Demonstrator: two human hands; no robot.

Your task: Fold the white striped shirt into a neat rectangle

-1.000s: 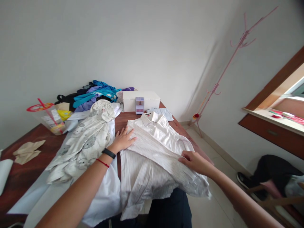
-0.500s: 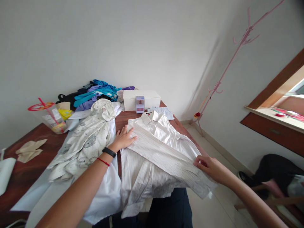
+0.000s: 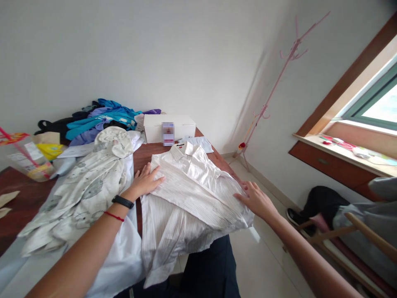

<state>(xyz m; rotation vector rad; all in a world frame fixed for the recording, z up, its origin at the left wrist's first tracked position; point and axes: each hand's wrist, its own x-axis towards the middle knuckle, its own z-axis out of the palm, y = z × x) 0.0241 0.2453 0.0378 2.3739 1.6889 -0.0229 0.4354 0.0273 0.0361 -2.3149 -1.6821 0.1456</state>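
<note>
In front of the white cardboard box, the thin striped off-white shirt, likely light, limp and best gripped at doubled edges, lies beneath the left hand's spread fingers and the right hand's loosely parted ones.

The striped white shirt lies wrinkled on the table, one sleeve folded across

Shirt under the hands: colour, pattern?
Off-white shirt with thin darker stripes; shows best in the head view.

Left hand palm down, fingers spread; right hand lowered, fingers apparently slightly bent.
</note>
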